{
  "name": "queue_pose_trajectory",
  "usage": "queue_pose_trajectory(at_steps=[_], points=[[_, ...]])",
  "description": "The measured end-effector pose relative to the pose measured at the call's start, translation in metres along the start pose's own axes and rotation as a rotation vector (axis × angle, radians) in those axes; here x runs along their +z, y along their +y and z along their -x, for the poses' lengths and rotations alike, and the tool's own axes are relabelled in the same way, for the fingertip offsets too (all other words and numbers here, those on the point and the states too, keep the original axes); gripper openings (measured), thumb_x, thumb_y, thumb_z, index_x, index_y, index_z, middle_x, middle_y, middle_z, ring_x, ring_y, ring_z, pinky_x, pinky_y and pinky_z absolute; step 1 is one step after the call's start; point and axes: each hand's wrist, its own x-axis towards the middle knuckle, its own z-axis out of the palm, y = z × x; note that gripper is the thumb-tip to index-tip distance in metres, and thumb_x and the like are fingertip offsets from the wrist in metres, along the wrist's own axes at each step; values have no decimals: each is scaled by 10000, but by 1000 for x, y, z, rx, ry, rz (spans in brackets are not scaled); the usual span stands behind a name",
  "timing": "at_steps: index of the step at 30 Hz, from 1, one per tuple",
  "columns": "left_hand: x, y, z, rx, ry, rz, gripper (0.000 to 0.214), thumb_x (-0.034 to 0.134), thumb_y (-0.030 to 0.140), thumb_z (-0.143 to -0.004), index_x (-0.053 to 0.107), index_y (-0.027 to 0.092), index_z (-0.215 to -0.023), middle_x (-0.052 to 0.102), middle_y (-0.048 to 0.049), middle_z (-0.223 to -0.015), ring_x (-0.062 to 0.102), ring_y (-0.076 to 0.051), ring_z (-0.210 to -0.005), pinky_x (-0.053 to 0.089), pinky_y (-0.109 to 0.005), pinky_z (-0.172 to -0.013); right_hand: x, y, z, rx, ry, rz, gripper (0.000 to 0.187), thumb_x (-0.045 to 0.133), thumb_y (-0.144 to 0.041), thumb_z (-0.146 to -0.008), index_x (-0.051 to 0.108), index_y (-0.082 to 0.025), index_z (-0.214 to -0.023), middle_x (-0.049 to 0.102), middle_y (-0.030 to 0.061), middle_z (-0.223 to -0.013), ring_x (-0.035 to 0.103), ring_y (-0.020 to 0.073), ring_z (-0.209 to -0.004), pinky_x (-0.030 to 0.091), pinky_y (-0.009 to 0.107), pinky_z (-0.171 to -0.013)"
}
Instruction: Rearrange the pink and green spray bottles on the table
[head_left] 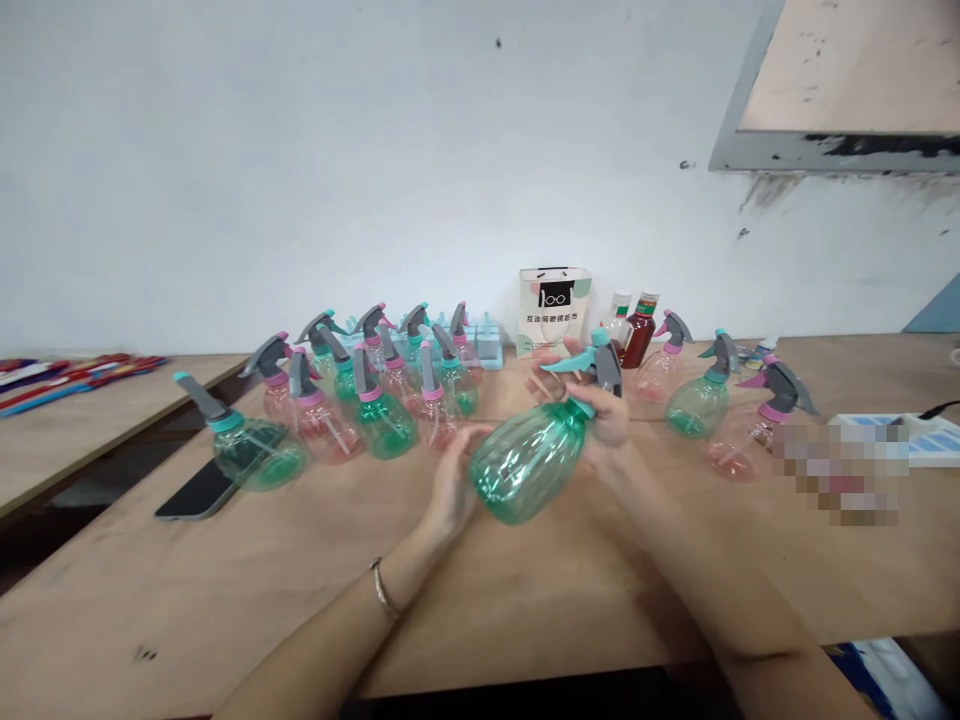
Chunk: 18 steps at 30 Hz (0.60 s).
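Observation:
A green ribbed spray bottle with a grey and turquoise trigger head is held tilted above the table, its base toward the left. My right hand is closed around its neck below the trigger. Against the bottle's lower left side rests my left hand, a bracelet on its wrist; its fingers are mostly hidden behind the bottle. Several pink and green spray bottles stand grouped on the left. On the right are a pink spray bottle, a green one and another pink one.
A phone lies by the leftmost green bottle. At the back stand a paper bag, two sauce bottles and a light blue rack. A white power strip lies at the right, beside a blurred patch.

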Motion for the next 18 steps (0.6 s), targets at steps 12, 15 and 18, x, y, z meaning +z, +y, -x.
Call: queue_pose_trajectory(at_steps=[12,15,18], points=[[-54,-37,-48,207,192,-474,792,744,401,-758,347,195,-1411,486,-168,-1412,486,-318,-1333,374,-520,-1138,-46,29,-22,146,53,47,332,826,-461,-672,650,-233,-837,731,-4,-764,736,212,-896,574,375,-897],[-52,-37,-44,221,218,-575,735,764,409,-724,431,196,-1343,536,-143,-1279,546,-321,-1215,405,-546,-1086,-39,27,-19,94,47,127,296,779,-469,-710,624,-220,-672,644,-16,-595,723,213,-785,580,356,-820],[-49,-36,-36,223,218,-612,634,763,414,-726,500,216,-1268,525,-121,-1222,541,-317,-1201,409,-543,-1080,-30,25,-15,74,-15,164,283,746,-460,-744,625,-222,-650,639,-5,-593,719,227,-813,573,361,-824]])
